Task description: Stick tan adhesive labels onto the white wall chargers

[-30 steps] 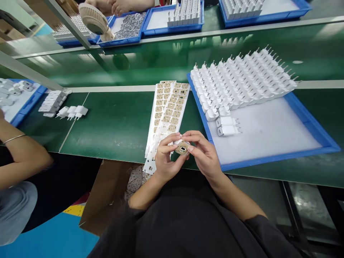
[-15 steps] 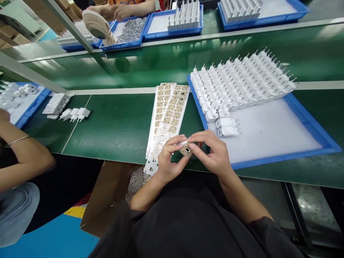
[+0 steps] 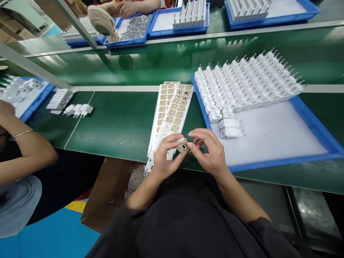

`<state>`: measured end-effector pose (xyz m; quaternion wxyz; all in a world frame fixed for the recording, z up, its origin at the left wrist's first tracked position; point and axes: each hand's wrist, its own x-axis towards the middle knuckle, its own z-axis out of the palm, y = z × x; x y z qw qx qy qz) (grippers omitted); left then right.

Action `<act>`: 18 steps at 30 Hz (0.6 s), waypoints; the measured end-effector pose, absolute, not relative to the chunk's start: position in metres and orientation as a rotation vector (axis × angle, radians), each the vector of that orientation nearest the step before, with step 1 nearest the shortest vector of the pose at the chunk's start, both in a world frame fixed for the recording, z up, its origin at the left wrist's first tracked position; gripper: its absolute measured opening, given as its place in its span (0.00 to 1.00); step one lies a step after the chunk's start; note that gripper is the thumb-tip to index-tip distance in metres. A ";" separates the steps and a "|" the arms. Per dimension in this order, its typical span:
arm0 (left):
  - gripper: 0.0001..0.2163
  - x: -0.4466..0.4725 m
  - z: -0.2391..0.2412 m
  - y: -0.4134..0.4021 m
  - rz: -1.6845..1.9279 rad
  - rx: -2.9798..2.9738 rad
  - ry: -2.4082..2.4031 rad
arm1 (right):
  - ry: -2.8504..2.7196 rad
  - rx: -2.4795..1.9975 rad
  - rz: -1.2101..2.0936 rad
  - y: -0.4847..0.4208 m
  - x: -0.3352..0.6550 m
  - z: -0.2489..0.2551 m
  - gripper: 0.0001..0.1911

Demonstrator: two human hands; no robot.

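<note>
My left hand point(image 3: 163, 157) pinches a small white charger point(image 3: 182, 146) whose tan-labelled face points up at me. The fingertips of my right hand point(image 3: 209, 152) press on that same charger from the right. Both hands hover over the near edge of the green bench. Just behind them lie white backing sheets of tan stickers point(image 3: 172, 107), partly peeled at the near end. To the right a blue tray point(image 3: 309, 118) holds several rows of white chargers point(image 3: 247, 84) standing prongs up, and two chargers point(image 3: 231, 128) lying flat.
A co-worker's arm with a bracelet point(image 3: 24, 150) reaches in at the left beside another blue tray point(image 3: 34, 102) and a few loose chargers point(image 3: 77, 109). A small fan point(image 3: 102, 19) and more blue trays point(image 3: 177, 21) stand across the belt. A cardboard box point(image 3: 107, 186) sits under the bench.
My hands and the charger have shifted slightly away from me and my right fingers have moved on its face. The view has drifted a little to the left.
</note>
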<state>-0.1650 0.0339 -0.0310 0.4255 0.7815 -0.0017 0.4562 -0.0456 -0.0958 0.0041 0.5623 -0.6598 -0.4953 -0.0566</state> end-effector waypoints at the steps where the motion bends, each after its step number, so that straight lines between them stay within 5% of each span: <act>1: 0.21 -0.166 -0.031 0.035 1.149 1.974 -0.021 | -1.158 -1.552 -0.104 -0.094 -0.046 0.005 0.07; 11: 0.18 -0.183 -0.031 0.046 1.113 1.864 0.210 | -1.513 -1.487 -0.425 -0.077 -0.064 -0.001 0.10; 14: 0.19 -0.199 -0.033 0.071 1.181 1.790 0.392 | -1.660 -1.319 -0.133 -0.069 -0.093 -0.009 0.10; 18: 0.20 -0.244 -0.033 0.112 1.317 1.742 0.668 | -1.770 -1.271 0.662 -0.046 -0.153 -0.049 0.07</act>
